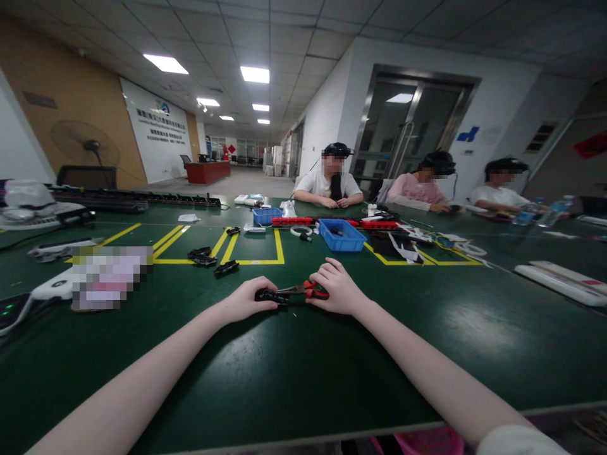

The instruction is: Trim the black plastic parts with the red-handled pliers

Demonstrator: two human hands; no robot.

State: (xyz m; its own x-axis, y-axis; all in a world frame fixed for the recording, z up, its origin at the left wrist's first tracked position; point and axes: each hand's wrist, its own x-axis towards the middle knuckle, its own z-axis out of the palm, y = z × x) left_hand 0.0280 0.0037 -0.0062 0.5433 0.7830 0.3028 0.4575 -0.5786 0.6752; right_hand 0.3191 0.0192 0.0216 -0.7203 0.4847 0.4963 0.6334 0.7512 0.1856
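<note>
My left hand (pixel 249 299) is closed round a small black plastic part (pixel 271 296) that rests on the green table (pixel 303 366). My right hand (pixel 336 289) grips red-handled pliers (pixel 308 290), whose metal jaws point left and meet the black part. Both hands sit close together in the middle of the table, a little beyond arm's reach of its near edge. Three more black parts (pixel 208 258) lie loose inside the yellow floor-tape markings farther back on the left.
Two blue bins (pixel 341 235) and red strips stand at mid-table. Three people sit at the far side, hands on the table. A blurred pink object (pixel 111 277) and white devices lie at the left. A white flat box (pixel 562 281) lies at the right. Water bottles stand far right.
</note>
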